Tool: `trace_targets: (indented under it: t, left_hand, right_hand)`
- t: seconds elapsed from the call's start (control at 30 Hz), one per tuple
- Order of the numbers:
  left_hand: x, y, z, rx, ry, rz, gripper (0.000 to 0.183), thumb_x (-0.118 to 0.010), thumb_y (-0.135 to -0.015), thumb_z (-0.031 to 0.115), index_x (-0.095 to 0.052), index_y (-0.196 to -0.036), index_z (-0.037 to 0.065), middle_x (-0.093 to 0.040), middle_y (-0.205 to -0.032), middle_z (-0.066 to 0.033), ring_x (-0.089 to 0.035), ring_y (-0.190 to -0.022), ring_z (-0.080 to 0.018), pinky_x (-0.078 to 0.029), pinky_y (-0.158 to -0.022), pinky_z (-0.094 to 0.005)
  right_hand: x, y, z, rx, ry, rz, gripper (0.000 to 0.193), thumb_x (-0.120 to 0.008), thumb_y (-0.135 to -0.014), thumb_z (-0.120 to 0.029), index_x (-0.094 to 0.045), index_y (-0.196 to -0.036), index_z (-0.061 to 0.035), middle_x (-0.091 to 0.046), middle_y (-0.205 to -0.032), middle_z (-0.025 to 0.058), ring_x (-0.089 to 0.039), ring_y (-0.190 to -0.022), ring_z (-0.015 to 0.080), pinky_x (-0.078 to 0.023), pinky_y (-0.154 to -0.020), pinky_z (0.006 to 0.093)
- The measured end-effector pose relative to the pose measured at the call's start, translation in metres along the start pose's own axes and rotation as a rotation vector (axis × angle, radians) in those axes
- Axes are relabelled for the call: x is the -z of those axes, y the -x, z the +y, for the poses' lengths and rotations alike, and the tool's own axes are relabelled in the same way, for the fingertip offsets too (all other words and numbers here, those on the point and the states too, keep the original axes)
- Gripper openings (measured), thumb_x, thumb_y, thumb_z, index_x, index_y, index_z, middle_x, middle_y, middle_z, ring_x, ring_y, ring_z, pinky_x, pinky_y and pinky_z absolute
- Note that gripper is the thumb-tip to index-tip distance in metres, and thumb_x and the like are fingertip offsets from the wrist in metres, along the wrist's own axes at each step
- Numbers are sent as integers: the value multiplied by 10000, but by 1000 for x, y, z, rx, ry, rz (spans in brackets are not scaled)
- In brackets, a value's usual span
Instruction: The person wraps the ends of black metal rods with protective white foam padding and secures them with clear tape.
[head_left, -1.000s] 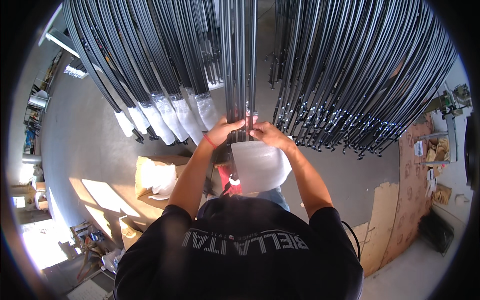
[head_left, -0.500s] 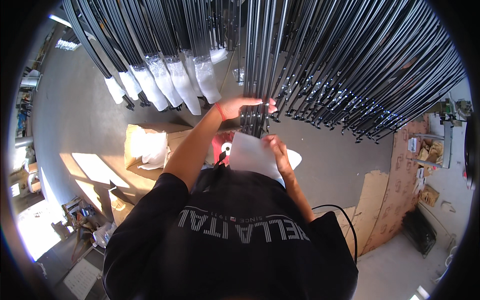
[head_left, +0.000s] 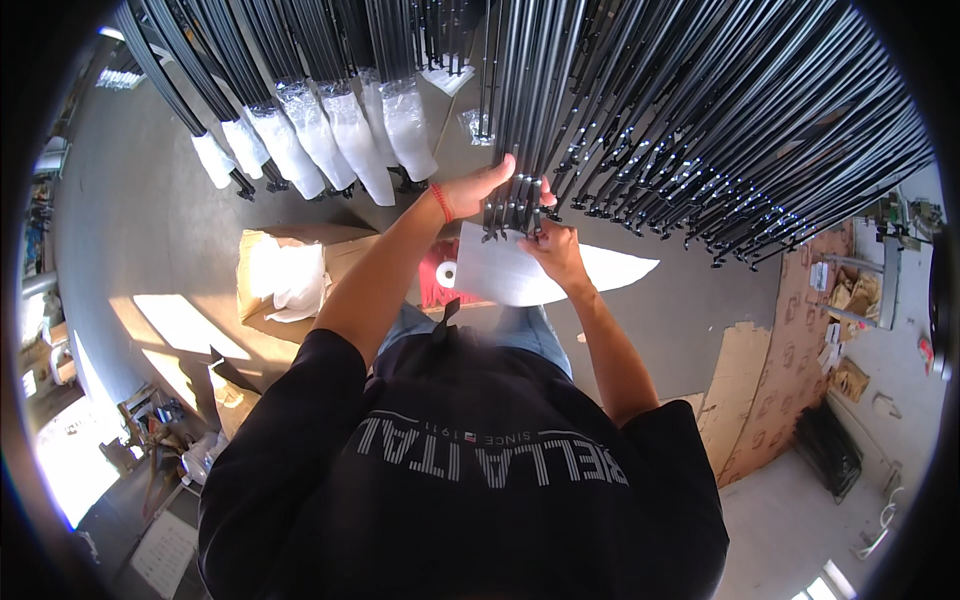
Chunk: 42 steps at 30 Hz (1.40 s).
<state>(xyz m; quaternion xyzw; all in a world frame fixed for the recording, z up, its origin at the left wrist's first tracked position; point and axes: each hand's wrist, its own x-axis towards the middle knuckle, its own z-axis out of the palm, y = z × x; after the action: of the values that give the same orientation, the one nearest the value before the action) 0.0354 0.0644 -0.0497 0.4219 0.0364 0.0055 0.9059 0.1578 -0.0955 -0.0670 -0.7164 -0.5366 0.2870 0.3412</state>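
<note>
A bundle of slim black rods (head_left: 520, 130) hangs in front of me, its small fittings at the lower ends. My left hand (head_left: 482, 190), with a red cord at the wrist, is wrapped round the bundle just above those ends; its fingertips show on the far right side. My right hand (head_left: 557, 252) pinches the upper edge of a thin white sheet (head_left: 510, 275), close to the rod tips. The sheet spreads out below the tips, one corner pointing right. Part of its edge is hidden behind my right fingers.
At the left hang several black rod bundles with white-wrapped ends (head_left: 350, 135). Many bare black rods (head_left: 700, 150) crowd the right. A cardboard box (head_left: 262, 315) with white material stands on the floor at left, near a red item (head_left: 432, 290) and a white roll (head_left: 447, 273).
My right hand has risen to the rod tips with the white sheet, which now spreads further right. My left thumb has lifted from across the rods to their side.
</note>
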Motion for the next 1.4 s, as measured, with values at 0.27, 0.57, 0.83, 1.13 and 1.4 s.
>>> trace_targets:
  t: [0.27, 0.57, 0.83, 1.13, 1.4]
  left_hand:
    - [-13, 10, 12, -39, -62, -179, 884, -279, -770, 649, -208, -1314, -44, -283, -1349, -165, -255, -1267, -229, -189, -1047, -356]
    - [-26, 40, 48, 123, -345, -150, 685, -627, -763, 263, -299, -1288, -31, -366, -1307, -172, -315, -1242, -244, -223, -1027, -358]
    - [-24, 54, 46, 117, -113, -40, 589, -568, -804, 228, -328, -1259, -58, -375, -1296, -178, -316, -1240, -257, -224, -1029, -367]
    - [-22, 55, 64, 377, -274, -26, 609, -637, -739, 109, -363, -1275, 19, -410, -1276, -79, -370, -1178, -168, -268, -981, -286]
    - [-18, 60, 63, 244, -390, -75, 634, -665, -729, 135, -361, -1276, 35, -449, -1227, -76, -403, -1129, -147, -319, -931, -281]
  right_hand:
    - [-7, 7, -10, 139, 88, 140, 237, -712, -624, -112, -504, -681, -12, -527, -586, 96, -460, -613, 259, -379, -668, 336]
    - [-17, 19, -25, 145, -68, 49, 149, -622, -683, -22, -529, -800, -16, -524, -664, 97, -492, -820, 307, -369, -733, 373]
    - [-22, 11, -10, 47, -353, -152, 183, -507, -756, 78, -524, -915, -12, -557, -787, 60, -530, -788, 155, -421, -706, 258]
    - [-11, -29, -35, 43, -900, -155, 79, -500, -821, 45, -538, -838, -23, -565, -819, -21, -504, -778, 43, -408, -728, 189]
    - [-25, -28, -51, -37, -1053, -1, 56, -502, -853, -83, -478, -814, -50, -495, -803, -16, -430, -746, 44, -388, -701, 211]
